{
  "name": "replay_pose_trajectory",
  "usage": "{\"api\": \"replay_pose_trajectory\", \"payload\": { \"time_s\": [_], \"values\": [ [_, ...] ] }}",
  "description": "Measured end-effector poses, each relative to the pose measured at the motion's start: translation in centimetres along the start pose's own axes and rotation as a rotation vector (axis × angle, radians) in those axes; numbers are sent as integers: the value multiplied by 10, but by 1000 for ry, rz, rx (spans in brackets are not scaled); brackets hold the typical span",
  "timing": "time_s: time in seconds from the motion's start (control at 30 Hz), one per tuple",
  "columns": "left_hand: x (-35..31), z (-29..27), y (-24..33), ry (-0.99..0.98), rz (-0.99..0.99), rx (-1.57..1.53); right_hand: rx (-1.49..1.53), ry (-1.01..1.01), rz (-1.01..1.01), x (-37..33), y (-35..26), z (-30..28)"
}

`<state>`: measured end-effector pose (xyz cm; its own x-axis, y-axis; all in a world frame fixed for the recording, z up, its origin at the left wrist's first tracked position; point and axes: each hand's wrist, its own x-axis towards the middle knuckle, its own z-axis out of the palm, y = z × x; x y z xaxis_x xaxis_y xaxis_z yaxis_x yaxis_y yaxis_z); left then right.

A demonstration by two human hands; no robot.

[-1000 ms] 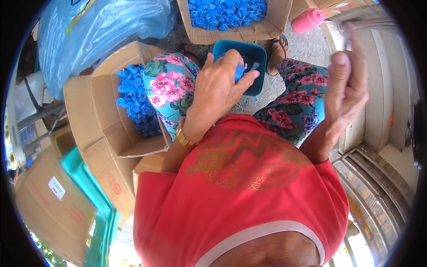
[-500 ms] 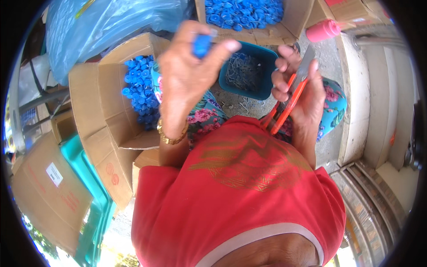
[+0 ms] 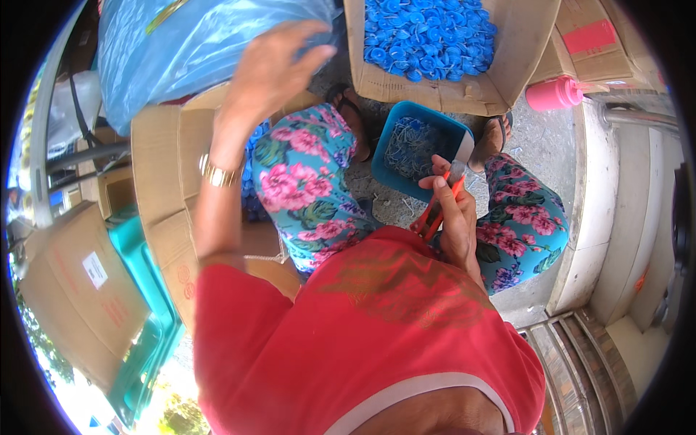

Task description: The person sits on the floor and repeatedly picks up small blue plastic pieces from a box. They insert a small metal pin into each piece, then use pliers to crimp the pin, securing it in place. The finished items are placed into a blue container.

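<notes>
We keep our right hand (image 3: 455, 217) closed on the orange-handled cutters (image 3: 437, 210) above the blue tub (image 3: 391, 148), while our left hand (image 3: 272, 69), fingers loosely spread and empty, hovers beside the blue bag (image 3: 167, 51).

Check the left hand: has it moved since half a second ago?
Yes. The left hand has swung out to the person's left, away from the blue tub, and is now over the blue plastic bag.

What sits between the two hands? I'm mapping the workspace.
In the head view, the floral-trousered knee lies between the left hand and the right hand, which holds orange-handled cutters.
</notes>
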<state>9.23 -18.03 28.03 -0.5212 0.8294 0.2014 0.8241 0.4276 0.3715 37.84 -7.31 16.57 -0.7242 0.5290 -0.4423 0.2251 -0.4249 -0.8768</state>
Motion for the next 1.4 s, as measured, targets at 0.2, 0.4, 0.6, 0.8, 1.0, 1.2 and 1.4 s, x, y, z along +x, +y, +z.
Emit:
{"api": "replay_pose_trajectory", "payload": {
  "time_s": [0.2, 0.4, 0.6, 0.8, 1.0, 1.2, 1.4],
  "values": [
    [128, 179, -27, -605, 232, 265, 114, 44, 166, 0, -25, 7],
    [122, 313, -75, -290, -261, 267, 175, 50, 191, 1, -15, -11],
    [92, 329, -56, -213, -314, 179, 201, 130, 170, 4, -14, -9],
    [106, 239, -40, -776, -480, -488, 204, 17, 255, -6, -30, -10],
    [86, 141, 25, -885, -492, -1332, 286, -142, -41, -10, -35, -10],
    [43, 70, 86, -838, -124, -1070, 488, -350, -145, -21, -55, -16],
    [17, 31, 112, -836, -47, -1036, 737, -509, -107, -28, -64, -12]
  ]
}}
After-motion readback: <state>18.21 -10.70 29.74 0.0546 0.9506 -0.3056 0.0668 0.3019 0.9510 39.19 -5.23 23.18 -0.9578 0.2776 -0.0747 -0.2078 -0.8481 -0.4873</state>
